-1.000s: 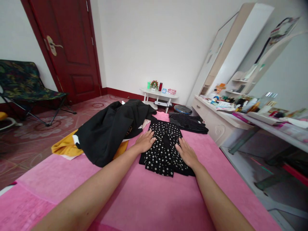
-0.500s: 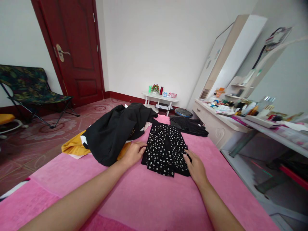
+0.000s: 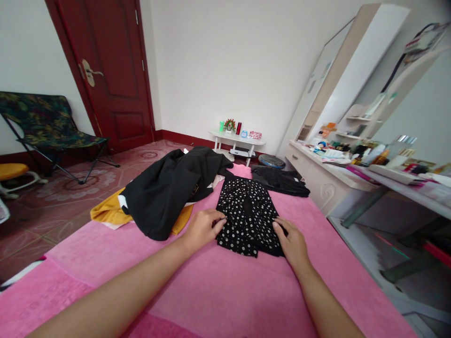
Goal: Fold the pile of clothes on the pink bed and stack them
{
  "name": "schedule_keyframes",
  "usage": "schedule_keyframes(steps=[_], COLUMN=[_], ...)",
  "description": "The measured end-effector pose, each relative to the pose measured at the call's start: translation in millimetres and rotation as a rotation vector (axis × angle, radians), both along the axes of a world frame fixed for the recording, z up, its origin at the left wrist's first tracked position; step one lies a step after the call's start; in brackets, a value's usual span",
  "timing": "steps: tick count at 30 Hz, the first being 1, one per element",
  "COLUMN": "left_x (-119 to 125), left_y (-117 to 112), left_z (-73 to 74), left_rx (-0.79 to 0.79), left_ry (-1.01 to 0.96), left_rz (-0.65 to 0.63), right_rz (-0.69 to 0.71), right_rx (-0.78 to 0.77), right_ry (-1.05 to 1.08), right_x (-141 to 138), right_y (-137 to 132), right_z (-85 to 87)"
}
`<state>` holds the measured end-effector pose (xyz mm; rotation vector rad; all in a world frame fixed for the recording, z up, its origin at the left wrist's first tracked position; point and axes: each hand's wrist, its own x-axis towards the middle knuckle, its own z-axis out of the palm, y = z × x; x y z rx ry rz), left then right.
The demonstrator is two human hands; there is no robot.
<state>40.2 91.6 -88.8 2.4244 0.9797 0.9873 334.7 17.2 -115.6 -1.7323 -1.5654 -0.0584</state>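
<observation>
A folded black garment with white dots (image 3: 248, 213) lies on the pink bed cover (image 3: 218, 291) in front of me. My left hand (image 3: 202, 227) is closed on the garment's left edge, fingers curled around the fabric. My right hand (image 3: 292, 240) grips the right edge near the lower corner, fingers tucked at the cloth. Both forearms reach forward across the bed.
A pile of black clothing (image 3: 172, 188) over a yellow garment (image 3: 107, 212) lies to the left. Another dark garment (image 3: 280, 180) lies at the far end. A cluttered white dresser (image 3: 338, 171) stands on the right. Folding chair (image 3: 42, 126), red door (image 3: 112, 70) and small white table (image 3: 237, 141) stand beyond.
My hands slid from flat on top of the dotted garment to its left and right edges and closed on the fabric. The view shifted slightly.
</observation>
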Motion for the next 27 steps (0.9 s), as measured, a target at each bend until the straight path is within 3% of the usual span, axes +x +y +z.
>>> schedule_keyframes(steps=[4,8,15,20,24,27], left_x=[-6.3,-11.1,-5.6,5.4,12.6,14.3], left_y=[12.8,16.0,11.0,14.0,20.5,30.8], left_z=[-7.4,-7.5,8.1,15.0,8.9,-0.5], left_rx=[-0.183,-0.087,0.241,0.261,0.093,-0.287], left_ry=[-0.155,-0.069,0.108,0.298,0.103,-0.310], left_rz=[0.108,0.184,-0.061,-0.140,-0.061,0.079], right_rz=[0.005,0.005,0.033,0.073,0.106,0.108], right_rx=[0.013,0.032,0.074,0.098,0.095,0.083], right_ry=[0.017,0.019,-0.013,-0.076,-0.112,-0.094], right_x=[0.6,-0.1,-6.3,-16.0,-20.0,-20.3], right_y=[-0.1,-0.1,-0.5,-0.3,0.3,0.2], right_z=[0.2,0.0,3.8,10.0,10.7,10.3])
